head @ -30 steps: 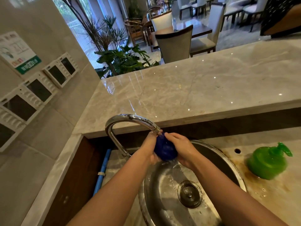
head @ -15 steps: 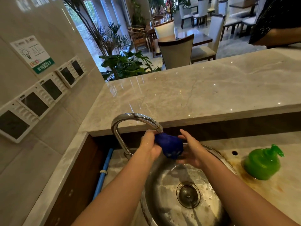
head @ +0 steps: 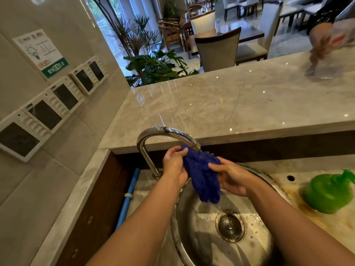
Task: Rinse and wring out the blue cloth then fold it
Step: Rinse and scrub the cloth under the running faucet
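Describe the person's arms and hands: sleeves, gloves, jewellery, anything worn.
Nothing worn shows. The left forearm and right forearm are bare to the frame's edge, no sleeves. The left hand and right hand are ungloved, glistening wet, with no watch, bracelet or ring visible.

At the centre of the frame the cloth (head: 201, 173) hung bunched just under the tap (head: 153, 133) spout, its lower end dangling over the sink (head: 175, 227). The left hand (head: 174, 166) gripped its upper left edge and the right hand (head: 232, 177) held its right side. The drain (head: 229, 225) lay below, at lower centre. A green bottle (head: 326, 192) stood at the right edge, and a marble counter (head: 230, 104) crossed the middle.
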Available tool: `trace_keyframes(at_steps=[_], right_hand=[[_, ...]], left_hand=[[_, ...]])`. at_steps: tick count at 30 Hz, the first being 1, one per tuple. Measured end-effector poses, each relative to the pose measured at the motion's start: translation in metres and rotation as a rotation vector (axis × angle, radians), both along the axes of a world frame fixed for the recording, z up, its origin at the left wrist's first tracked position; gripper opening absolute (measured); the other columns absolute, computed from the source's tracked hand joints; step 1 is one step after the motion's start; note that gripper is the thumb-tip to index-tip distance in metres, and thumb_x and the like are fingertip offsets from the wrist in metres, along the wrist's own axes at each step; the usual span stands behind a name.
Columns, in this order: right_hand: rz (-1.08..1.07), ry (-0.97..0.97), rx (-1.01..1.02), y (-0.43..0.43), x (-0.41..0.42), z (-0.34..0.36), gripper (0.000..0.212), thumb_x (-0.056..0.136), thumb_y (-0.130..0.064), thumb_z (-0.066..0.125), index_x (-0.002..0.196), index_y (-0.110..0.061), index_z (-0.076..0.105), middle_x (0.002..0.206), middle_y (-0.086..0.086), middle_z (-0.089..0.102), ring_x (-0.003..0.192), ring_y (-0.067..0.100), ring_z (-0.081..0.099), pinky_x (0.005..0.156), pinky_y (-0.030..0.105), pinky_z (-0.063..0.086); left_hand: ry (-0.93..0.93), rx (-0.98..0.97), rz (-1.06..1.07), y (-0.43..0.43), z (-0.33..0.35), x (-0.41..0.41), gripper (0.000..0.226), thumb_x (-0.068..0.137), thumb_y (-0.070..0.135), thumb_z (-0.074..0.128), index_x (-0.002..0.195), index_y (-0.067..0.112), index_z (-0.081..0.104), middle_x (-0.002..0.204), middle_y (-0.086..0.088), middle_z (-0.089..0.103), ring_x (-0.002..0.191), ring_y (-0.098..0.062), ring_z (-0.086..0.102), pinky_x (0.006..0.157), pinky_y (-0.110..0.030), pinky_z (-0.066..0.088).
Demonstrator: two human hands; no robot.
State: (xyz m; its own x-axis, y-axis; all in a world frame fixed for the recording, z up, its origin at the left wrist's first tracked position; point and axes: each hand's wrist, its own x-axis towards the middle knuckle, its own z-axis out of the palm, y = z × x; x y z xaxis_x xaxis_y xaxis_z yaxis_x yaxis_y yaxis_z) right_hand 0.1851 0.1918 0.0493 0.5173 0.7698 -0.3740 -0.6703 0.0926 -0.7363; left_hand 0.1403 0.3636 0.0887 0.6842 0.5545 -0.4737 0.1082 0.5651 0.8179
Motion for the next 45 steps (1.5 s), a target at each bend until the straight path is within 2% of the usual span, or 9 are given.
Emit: trace_keyframes(at_steps=[4,8,13,20,23,27,34,38,45], right_hand=[[-0.196,-0.086,-0.014,0.02,-0.018,0.02,0.025,0.087,-0.01,0.059,0.111,-0.006,0.062,0.107,0.018,0.068,0.097,0.031,0.067,0.076,0.04,0.057],[-0.449,-0.247,-0.117,0.041,-0.045,0.028,0.018,0.081,-0.026,0.057,0.077,-0.015,0.071,0.074,0.006,0.068,0.075,0.024,0.06,0.065,0.036,0.048],[-0.568,-1.099,-0.509,0.044,-0.039,0.001,0.045,0.092,-0.042,0.044,0.064,-0.01,0.058,0.055,0.006,0.058,0.05,0.021,0.055,0.055,0.037,0.048],[-0.462,-0.328,-0.444,0.049,-0.008,0.011,0.023,0.097,-0.036,0.054,0.087,-0.017,0.064,0.09,0.007,0.068,0.087,0.024,0.066,0.08,0.037,0.051],[-0.591,-0.521,-0.486,0.066,-0.049,0.013,0.038,0.087,-0.052,0.044,0.073,-0.023,0.065,0.07,-0.003,0.069,0.072,0.016,0.066,0.069,0.037,0.053],[-0.49,-0.655,-0.816,0.055,-0.023,0.007,0.045,0.093,-0.047,0.041,0.075,-0.016,0.067,0.073,0.006,0.069,0.073,0.024,0.066,0.079,0.046,0.055],[-0.259,0.458,-0.042,0.035,-0.01,-0.003,0.052,0.083,-0.049,0.067,0.12,-0.012,0.072,0.122,0.019,0.07,0.11,0.038,0.068,0.09,0.051,0.055],[-0.204,0.523,0.114,0.027,-0.015,-0.016,0.059,0.084,-0.05,0.066,0.129,-0.011,0.065,0.129,0.021,0.065,0.111,0.038,0.067,0.09,0.052,0.055],[-0.195,0.541,0.112,0.031,-0.014,-0.02,0.062,0.079,-0.046,0.072,0.129,-0.011,0.063,0.127,0.018,0.066,0.109,0.042,0.065,0.093,0.057,0.051]], left_hand=[[0.205,-0.115,-0.131,-0.02,-0.018,-0.009,0.026,0.093,0.026,0.056,0.117,0.018,0.062,0.117,-0.02,0.065,0.103,-0.039,0.064,0.085,-0.055,0.055],[0.292,-0.271,-0.172,-0.033,-0.022,-0.008,0.039,0.091,0.046,0.052,0.108,0.013,0.064,0.106,-0.021,0.069,0.09,-0.037,0.065,0.066,-0.045,0.053],[0.285,-0.324,-0.271,-0.048,-0.025,-0.01,0.04,0.09,0.047,0.051,0.081,0.011,0.064,0.06,-0.008,0.068,0.061,-0.024,0.066,0.061,-0.031,0.049],[0.206,-0.203,-0.092,-0.045,-0.008,0.013,0.021,0.093,0.029,0.06,0.1,0.009,0.065,0.099,-0.016,0.071,0.089,-0.031,0.069,0.082,-0.046,0.057],[0.274,-0.204,0.016,-0.041,-0.009,0.019,0.027,0.093,0.027,0.057,0.073,0.008,0.059,0.068,-0.01,0.062,0.062,-0.023,0.06,0.054,-0.03,0.048],[0.284,-0.226,-0.326,-0.051,-0.013,-0.003,0.024,0.096,0.027,0.052,0.087,0.009,0.065,0.064,-0.008,0.069,0.059,-0.02,0.07,0.06,-0.03,0.054],[0.27,0.725,-0.457,-0.037,-0.021,0.003,0.028,0.097,0.044,0.05,0.089,0.02,0.061,0.1,-0.008,0.068,0.097,-0.025,0.064,0.09,-0.039,0.05],[0.25,1.308,-0.575,-0.015,-0.036,-0.028,0.026,0.098,0.039,0.047,0.11,0.023,0.063,0.111,-0.001,0.054,0.107,-0.019,0.052,0.093,-0.035,0.043],[0.325,1.355,-0.202,0.038,-0.039,-0.074,0.028,0.089,0.008,0.061,0.102,0.033,0.056,0.109,0.011,0.046,0.091,-0.001,0.053,0.07,-0.004,0.036]])
